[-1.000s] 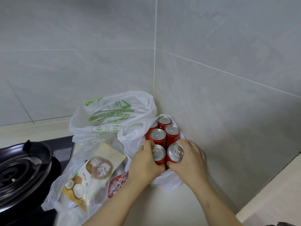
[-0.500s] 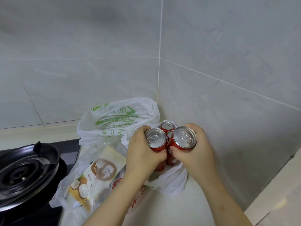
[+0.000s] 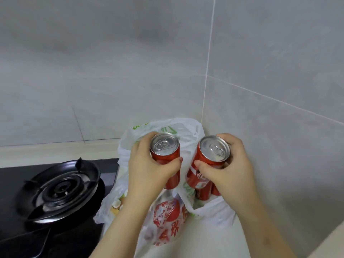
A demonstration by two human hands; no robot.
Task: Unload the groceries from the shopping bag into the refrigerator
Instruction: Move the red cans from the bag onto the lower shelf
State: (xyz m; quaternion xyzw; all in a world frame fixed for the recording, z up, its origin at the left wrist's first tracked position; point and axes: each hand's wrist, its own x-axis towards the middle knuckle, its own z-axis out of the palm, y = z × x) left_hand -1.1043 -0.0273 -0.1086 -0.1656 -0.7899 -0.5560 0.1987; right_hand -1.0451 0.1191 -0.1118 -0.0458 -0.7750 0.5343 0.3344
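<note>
A white plastic shopping bag (image 3: 188,131) with green print sits in the corner of the counter. My left hand (image 3: 149,172) grips one red soda can (image 3: 164,151), held upright above the bag. My right hand (image 3: 230,170) grips a second red soda can (image 3: 208,164), tilted slightly left. Beneath my right hand more red cans (image 3: 203,194) stand in the bag, mostly hidden. In front lies a clear bag holding a package with red print (image 3: 167,218). The refrigerator is out of view.
A black gas stove burner (image 3: 59,189) sits on the left of the pale counter (image 3: 204,244). Grey tiled walls (image 3: 260,90) meet in a corner right behind the bag. A coconut-printed pack (image 3: 116,203) peeks out under my left forearm.
Both hands have lifted a can each out of the cluster in the bag and moved them apart. The view has shifted right and closer.
</note>
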